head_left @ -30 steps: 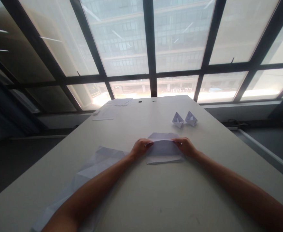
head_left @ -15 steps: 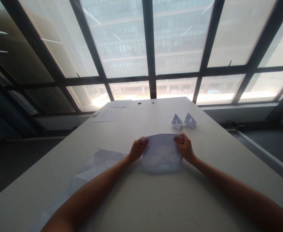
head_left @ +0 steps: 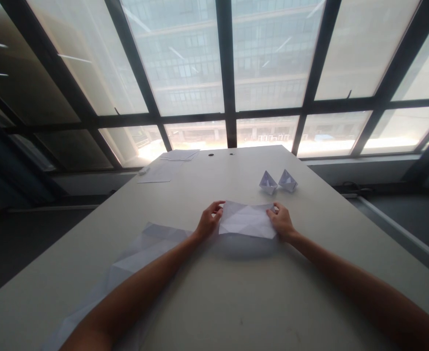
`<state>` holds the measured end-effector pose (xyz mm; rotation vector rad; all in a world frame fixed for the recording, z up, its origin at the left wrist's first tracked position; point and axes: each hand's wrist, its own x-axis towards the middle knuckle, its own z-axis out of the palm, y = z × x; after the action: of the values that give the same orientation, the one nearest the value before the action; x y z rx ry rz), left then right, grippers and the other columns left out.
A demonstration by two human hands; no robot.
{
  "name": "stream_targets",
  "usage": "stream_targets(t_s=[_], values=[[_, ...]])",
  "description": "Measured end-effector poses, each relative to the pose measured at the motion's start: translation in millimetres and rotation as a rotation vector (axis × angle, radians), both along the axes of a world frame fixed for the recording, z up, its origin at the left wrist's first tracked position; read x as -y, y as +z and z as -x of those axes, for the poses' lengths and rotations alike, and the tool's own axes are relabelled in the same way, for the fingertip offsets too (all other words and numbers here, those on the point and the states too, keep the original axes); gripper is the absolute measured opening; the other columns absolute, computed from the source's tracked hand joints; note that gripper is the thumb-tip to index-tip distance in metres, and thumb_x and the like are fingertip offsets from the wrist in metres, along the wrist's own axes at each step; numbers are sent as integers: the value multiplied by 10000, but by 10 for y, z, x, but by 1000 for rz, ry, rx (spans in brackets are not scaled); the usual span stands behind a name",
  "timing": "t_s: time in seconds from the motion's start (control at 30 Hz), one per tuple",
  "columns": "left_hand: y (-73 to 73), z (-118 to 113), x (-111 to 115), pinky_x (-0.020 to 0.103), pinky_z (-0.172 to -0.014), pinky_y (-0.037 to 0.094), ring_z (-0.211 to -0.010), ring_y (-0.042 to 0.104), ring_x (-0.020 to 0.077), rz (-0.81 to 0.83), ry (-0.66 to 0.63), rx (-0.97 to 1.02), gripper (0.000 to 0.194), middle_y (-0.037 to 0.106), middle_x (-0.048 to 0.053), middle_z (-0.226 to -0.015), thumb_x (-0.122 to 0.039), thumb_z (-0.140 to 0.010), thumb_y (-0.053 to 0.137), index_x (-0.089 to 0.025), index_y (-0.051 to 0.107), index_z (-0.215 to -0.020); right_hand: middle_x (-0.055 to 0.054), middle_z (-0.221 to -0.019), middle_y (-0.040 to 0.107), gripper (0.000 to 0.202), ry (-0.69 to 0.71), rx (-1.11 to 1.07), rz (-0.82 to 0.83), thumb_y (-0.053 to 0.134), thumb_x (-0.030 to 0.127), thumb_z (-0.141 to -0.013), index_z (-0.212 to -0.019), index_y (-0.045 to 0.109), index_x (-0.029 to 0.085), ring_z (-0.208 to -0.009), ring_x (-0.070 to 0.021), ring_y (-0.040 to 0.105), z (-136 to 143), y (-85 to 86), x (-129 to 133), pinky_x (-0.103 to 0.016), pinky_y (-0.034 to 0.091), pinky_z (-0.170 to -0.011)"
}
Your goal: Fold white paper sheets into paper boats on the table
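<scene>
A creased sheet of white paper is held just above the table, tilted, its fold lines showing across it. My left hand is closed at the sheet's upper left corner, thumb and fingers at the edge. At the opposite side, my right hand pinches the upper right corner. Just beyond the right hand stand two folded paper boats, a left one and a right one, side by side.
Larger creased paper lies under and beside my left forearm. Flat white sheets rest at the far left of the white table. Windows with dark frames rise behind the table's far end.
The sheet has swung from hanging nearly upright to a flatter tilt, its lower edge rising. My left hand's fingers have shifted and loosened slightly at the corner.
</scene>
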<state>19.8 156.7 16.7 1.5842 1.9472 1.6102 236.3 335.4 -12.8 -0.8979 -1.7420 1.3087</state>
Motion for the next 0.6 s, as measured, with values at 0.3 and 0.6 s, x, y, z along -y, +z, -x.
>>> stream_targets(t_s=[0.3, 0.6], values=[[17, -90, 70, 426, -1117, 324, -1326, 429, 248, 131, -202, -554, 407, 524, 73, -1389, -316, -949, 488, -260, 536, -1350, -120, -979, 702, 397, -41, 174, -340, 440, 267, -802, -1125, 627, 132, -866, -234, 647, 28, -63, -40, -341, 493, -804], [31, -140, 101, 524, -1174, 73, -1467, 151, 301, 549, -417, -814, 628, 176, 22, -1595, -611, -954, 388, -370, 245, -1516, -187, -1383, 504, 644, -61, 471, -654, 419, 232, -877, -1497, 305, 98, -1286, -315, 442, -15, 18, 178, -450, 341, -1081]])
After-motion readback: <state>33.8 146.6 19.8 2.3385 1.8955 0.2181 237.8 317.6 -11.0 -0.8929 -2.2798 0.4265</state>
